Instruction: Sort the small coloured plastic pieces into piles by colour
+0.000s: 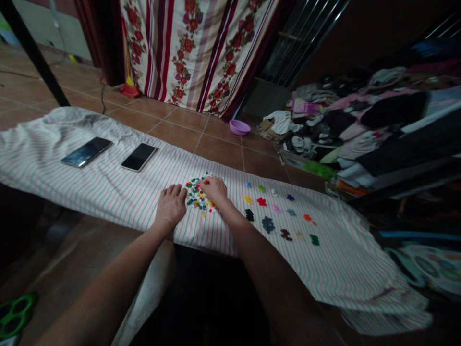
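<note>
A mixed pile of small, many-coloured pieces (196,197) lies on a striped cloth (201,235). At the pile's left edge my left hand (172,206) rests flat on the cloth, fingers stretched out and holding nothing. My right hand (215,189) is over the pile's right side with its fingertips pinched together among the pieces. Whatever is between those fingertips is too small to make out. Farther right are small groups sorted by colour, among them red pieces (261,202), yellow pieces (248,199), black pieces (249,215), dark grey pieces (268,224) and green pieces (314,239).
Two phones, a larger dark one (87,152) and a smaller one (139,157), lie on the cloth at left. Beyond are a purple basin (239,127) on the tiled floor, a floral curtain (187,53) and a heap of clothes (334,115) at right.
</note>
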The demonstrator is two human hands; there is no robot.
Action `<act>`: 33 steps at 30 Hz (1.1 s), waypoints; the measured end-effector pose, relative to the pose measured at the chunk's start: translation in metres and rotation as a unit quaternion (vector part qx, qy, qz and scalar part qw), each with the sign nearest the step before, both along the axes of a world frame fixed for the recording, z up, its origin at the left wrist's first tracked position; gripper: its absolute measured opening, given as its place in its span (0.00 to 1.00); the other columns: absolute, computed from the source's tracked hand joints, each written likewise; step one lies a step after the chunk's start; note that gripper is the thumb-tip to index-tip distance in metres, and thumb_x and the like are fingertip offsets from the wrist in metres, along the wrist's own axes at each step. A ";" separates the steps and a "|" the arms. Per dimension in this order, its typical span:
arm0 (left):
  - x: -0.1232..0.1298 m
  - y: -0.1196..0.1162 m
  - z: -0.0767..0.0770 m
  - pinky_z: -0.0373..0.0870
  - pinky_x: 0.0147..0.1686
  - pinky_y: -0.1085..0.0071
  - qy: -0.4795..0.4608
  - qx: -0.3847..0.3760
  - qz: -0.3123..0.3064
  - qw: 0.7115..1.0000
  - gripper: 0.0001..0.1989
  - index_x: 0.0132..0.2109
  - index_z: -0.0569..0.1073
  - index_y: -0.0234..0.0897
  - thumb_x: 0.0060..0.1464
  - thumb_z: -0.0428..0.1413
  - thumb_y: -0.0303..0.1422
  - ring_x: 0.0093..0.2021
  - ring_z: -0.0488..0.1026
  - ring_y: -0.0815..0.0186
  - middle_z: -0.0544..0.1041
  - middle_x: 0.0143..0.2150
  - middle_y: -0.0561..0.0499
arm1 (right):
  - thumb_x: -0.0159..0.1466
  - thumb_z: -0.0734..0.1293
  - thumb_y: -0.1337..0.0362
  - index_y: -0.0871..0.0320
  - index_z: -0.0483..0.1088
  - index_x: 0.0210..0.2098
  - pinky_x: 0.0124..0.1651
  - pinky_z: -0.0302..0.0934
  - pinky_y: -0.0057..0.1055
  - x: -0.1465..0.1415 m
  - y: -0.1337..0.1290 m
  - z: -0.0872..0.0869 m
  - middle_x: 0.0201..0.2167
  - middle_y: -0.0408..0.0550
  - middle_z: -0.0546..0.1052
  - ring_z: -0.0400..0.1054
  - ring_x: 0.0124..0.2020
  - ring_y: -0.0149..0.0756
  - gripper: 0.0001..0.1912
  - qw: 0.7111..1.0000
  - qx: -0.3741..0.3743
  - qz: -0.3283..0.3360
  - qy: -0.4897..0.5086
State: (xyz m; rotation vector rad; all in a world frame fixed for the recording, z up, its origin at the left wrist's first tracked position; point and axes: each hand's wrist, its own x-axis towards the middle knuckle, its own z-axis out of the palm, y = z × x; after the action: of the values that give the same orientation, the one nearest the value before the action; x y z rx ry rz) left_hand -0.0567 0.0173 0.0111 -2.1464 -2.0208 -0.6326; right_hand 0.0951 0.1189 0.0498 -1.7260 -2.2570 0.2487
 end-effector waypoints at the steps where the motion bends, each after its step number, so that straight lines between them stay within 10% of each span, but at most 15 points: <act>1: 0.000 0.000 0.000 0.63 0.52 0.55 -0.002 -0.001 0.000 1.000 0.18 0.54 0.71 0.40 0.64 0.42 0.32 0.58 0.66 0.53 0.73 0.57 0.43 | 0.63 0.65 0.63 0.55 0.79 0.33 0.47 0.58 0.29 0.003 0.000 -0.002 0.37 0.48 0.80 0.69 0.41 0.36 0.09 1.000 0.007 0.001 0.022; 13: 0.000 0.001 0.000 0.62 0.53 0.54 -0.009 -0.010 0.000 1.000 0.18 0.54 0.71 0.41 0.64 0.42 0.32 0.59 0.65 0.53 0.72 0.58 0.42 | 0.61 0.62 0.66 0.54 0.78 0.39 0.44 0.65 0.27 0.028 -0.005 -0.020 0.36 0.42 0.81 0.73 0.37 0.33 0.13 0.965 -0.030 -0.015 0.259; 24: 0.000 0.000 0.000 0.62 0.52 0.55 0.002 -0.003 -0.001 1.000 0.19 0.54 0.71 0.41 0.64 0.41 0.33 0.58 0.66 0.53 0.72 0.57 0.42 | 0.54 0.69 0.64 0.58 0.78 0.39 0.36 0.66 0.27 0.037 -0.015 -0.027 0.33 0.46 0.81 0.72 0.31 0.31 0.13 0.854 -0.190 -0.056 0.482; 33: -0.001 0.000 0.001 0.63 0.53 0.54 -0.001 -0.008 -0.003 1.000 0.18 0.54 0.72 0.41 0.64 0.42 0.34 0.59 0.66 0.53 0.73 0.57 0.43 | 0.50 0.74 0.59 0.58 0.77 0.35 0.45 0.68 0.32 0.051 -0.027 -0.022 0.33 0.46 0.80 0.75 0.38 0.35 0.14 0.817 -0.211 -0.051 0.534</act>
State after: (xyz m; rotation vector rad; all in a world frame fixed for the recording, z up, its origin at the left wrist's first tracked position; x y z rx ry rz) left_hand -0.0576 0.0168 0.0126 -2.1619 -2.0296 -0.6216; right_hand 0.1460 0.0924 0.0276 -1.2915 -1.2924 1.3782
